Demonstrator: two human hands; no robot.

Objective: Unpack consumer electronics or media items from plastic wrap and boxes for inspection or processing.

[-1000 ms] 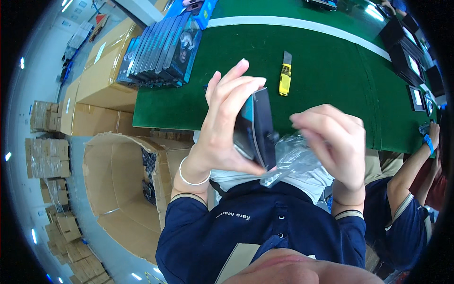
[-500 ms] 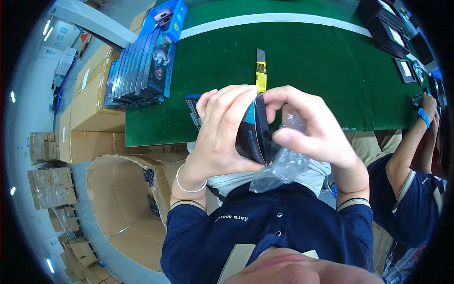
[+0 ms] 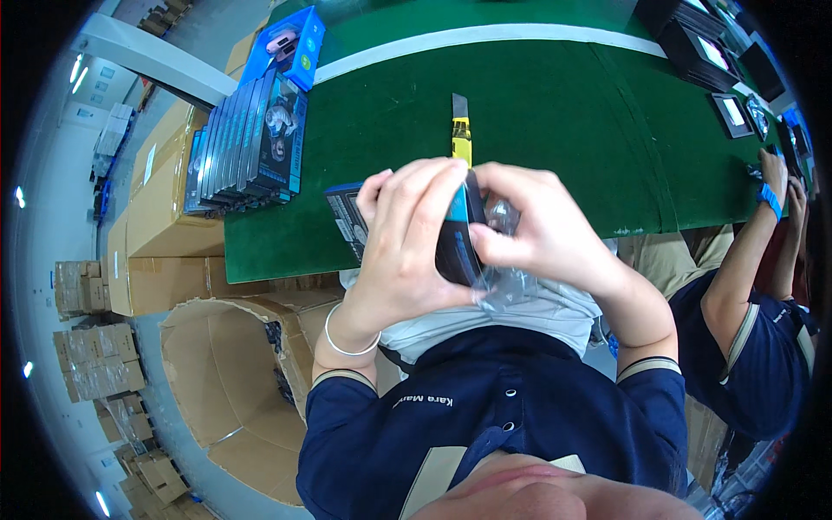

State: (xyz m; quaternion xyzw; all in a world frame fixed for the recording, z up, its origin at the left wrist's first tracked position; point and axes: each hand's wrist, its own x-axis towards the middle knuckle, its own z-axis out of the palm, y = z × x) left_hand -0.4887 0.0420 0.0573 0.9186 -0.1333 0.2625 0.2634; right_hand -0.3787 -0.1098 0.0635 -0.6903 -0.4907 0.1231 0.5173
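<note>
A dark box with blue panels [image 3: 458, 251] is upright in front of my body. My left hand [image 3: 399, 238] wraps over it, with fingers across the top and the thumb low on the near side. At the box's right end, my right hand [image 3: 542, 225] curls round crumpled clear plastic film [image 3: 507, 290]. Its thumb and fingers are close against the box, and the film hangs below the hand. Just beyond my fingers a yellow utility knife [image 3: 462, 143] lies on the green table, blade out and pointing away.
Similar boxes [image 3: 251, 143] stand in a row at the table's left edge, beside a blue bin [image 3: 303, 52]. A large open carton [image 3: 230, 390] is on the floor at left. To the right, a co-worker's arm [image 3: 750, 251] reaches over the table, near several black trays [image 3: 693, 52].
My right hand has moved left, closer to the box, with the plastic film drawn in beneath it. My left hand keeps its hold on the box. The whole view has shifted slightly.
</note>
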